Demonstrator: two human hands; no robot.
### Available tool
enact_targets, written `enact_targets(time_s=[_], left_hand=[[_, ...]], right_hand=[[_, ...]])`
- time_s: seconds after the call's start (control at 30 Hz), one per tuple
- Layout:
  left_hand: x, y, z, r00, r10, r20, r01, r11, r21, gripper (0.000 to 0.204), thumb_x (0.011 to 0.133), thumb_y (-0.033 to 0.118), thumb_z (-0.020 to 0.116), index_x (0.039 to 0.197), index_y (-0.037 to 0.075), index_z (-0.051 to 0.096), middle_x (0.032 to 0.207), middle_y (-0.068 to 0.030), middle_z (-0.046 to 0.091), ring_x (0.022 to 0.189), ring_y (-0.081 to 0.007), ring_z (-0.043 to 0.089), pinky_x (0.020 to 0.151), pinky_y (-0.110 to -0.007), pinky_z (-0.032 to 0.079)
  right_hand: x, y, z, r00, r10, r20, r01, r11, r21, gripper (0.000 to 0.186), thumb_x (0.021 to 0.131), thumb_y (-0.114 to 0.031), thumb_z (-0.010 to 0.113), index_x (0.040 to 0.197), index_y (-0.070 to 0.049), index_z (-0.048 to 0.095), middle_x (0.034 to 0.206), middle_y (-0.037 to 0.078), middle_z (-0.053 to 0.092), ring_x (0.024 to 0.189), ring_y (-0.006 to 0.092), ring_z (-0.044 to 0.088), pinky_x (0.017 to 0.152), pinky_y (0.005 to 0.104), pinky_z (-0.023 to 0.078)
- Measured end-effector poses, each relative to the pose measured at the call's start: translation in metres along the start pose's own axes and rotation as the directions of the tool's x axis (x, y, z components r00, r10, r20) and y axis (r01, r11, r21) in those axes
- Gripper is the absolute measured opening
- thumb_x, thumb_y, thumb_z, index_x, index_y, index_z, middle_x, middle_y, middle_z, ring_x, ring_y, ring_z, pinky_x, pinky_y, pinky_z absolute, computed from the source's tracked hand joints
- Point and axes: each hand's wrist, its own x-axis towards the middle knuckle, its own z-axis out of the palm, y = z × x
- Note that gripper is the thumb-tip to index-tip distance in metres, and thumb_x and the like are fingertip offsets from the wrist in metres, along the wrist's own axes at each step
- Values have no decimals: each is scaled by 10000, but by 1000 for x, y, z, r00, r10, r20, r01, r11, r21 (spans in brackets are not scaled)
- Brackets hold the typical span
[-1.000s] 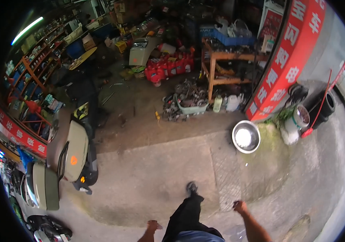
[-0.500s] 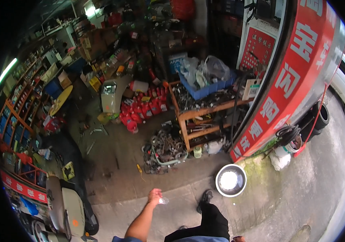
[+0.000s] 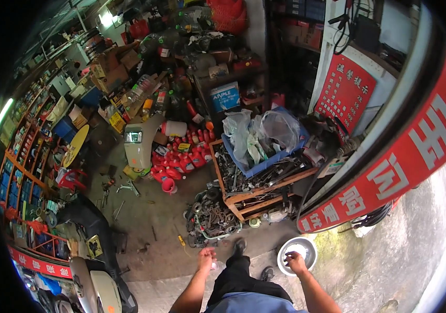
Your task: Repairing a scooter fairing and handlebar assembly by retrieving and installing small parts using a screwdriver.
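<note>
My left hand is closed on a small clear, whitish thing, too small to name, held low in front of me. My right hand appears in front of a silver metal basin on the ground, covering part of it from view. Its fingers are closed, with a small dark spot at their tips that I cannot make out. My feet, in dark shoes, are between the two hands, on the concrete.
Ahead, a wooden-framed bench holds tools and a blue crate of plastic bags. Metal parts are heaped beside it. Red bottles stand further back. A scooter is at left; a red sign juts in at right.
I have moved forward, closer to the bench. My right hand has come up from the lower edge to the basin. My left hand still holds the clear thing.
</note>
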Motion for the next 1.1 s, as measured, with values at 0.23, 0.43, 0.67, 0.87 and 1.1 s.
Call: enact_targets(time_s=[0.23,0.43,0.67,0.87,1.1], left_hand=[[114,63,4,997,-7,78,15,996,-93,179,961,49,493,1044,72,650,874,-41,627,763,-127,607,587,-279,543],[219,177,18,971,199,131,-183,975,-127,198,900,89,565,1081,42,631,921,-39,618,708,-108,573,558,-259,503],[268,356,71,851,470,233,-446,882,-153,528,938,262,605,1386,61,410,1293,-77,494,683,-80,524,534,-243,446],[298,416,136,648,593,479,-739,642,205,633,923,294,615,1453,62,360,1356,-159,479,887,-201,604,688,-293,506],[263,441,212,308,525,794,-951,191,243,575,897,368,626,1378,106,451,1367,-194,466,1130,-407,559,896,-462,496]], right_hand=[[86,-191,40,871,-449,-197,392,879,-272,369,838,-113,630,1187,-7,570,939,151,640,826,273,633,763,379,508],[199,-378,1,467,-759,-453,552,651,-522,639,805,-52,681,1378,-37,397,1356,211,422,1186,348,498,983,408,433],[289,-439,-11,640,-510,-575,73,785,-616,860,773,-202,731,1495,-171,264,1329,247,509,1204,419,506,1019,448,410],[289,-408,73,613,-782,-114,464,473,-749,354,752,-191,664,1093,-94,654,888,220,659,848,411,630,782,480,492],[262,-386,106,675,-714,-183,489,620,-613,271,707,-88,628,962,-2,600,922,207,606,922,398,600,804,474,497]])
